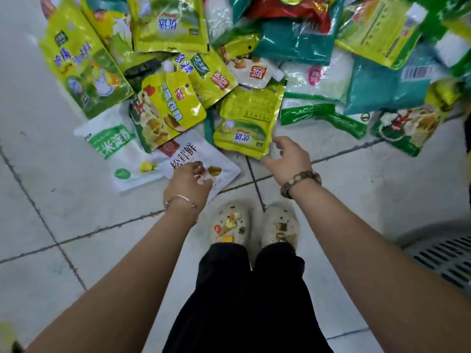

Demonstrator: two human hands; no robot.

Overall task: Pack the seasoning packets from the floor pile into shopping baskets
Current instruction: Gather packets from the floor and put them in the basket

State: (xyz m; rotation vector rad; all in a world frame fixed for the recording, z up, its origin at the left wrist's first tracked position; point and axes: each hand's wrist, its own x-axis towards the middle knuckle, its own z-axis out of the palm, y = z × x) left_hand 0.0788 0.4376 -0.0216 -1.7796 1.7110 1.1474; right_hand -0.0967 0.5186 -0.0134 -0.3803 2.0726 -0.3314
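Seasoning packets (254,59) lie in a loose, overlapping pile on the tiled floor (76,250), filling the upper half of the head view; most are yellow-green, with teal, white and clear ones towards the upper right. At the pile's lower edge, centre-left, a white packet (219,161) printed with mushrooms lies flat. The left hand (188,179) is over its near end, back upward and fingers bent down onto it; whether its grip has closed on the packet I cannot tell. Just right of that, a yellow-green packet (244,123) lies face up. The right hand (285,156) is at its lower right corner with a fairly wide grip, thumb and forefinger apart on either side of the corner and holding nothing. A silver bangle (181,201) circles the left wrist, a bead bracelet (300,183) the right. Fuzzy slippers (229,222) and black trousers (244,289) show at lower centre. The corner of a grey slotted basket (443,261) sits at the right edge, well apart from the pile.
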